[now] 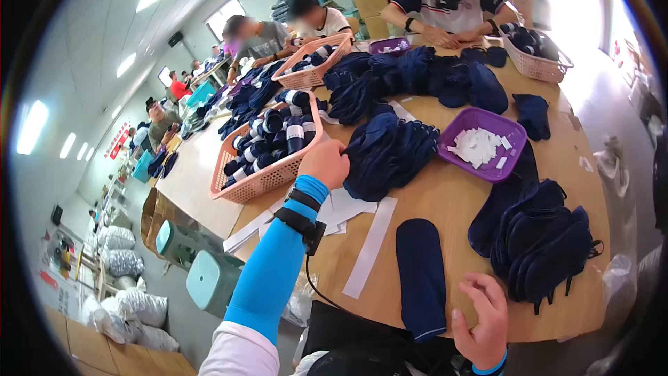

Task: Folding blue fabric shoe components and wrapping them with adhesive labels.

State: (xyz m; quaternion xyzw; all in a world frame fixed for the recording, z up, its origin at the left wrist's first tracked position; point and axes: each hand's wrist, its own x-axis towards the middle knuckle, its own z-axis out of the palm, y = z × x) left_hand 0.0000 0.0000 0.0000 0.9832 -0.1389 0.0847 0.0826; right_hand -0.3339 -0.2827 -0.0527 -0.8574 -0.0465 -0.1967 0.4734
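Observation:
My left hand [325,165] has its fingers curled at the left edge of a navy sock pile [390,155]; whatever is in them, if anything, is hidden. Beside it stands a pink basket [259,186] of rolled navy socks [295,136] with white bands. Near the table's front edge my right hand [481,320] is open, fingers apart and slightly bent, holding nothing. Just left of it a single navy sock [421,275] lies flat. White paper strips [371,247] lie between that sock and my left arm. A purple tray [480,167] holds small white labels [479,147].
At right, a stack of navy pieces [539,244] with thin dark loops sits near the table edge. More navy piles [417,73] spread across the far side, where a person [452,14] works beside another pink basket [539,66]. Pale green stools [211,282] stand at left.

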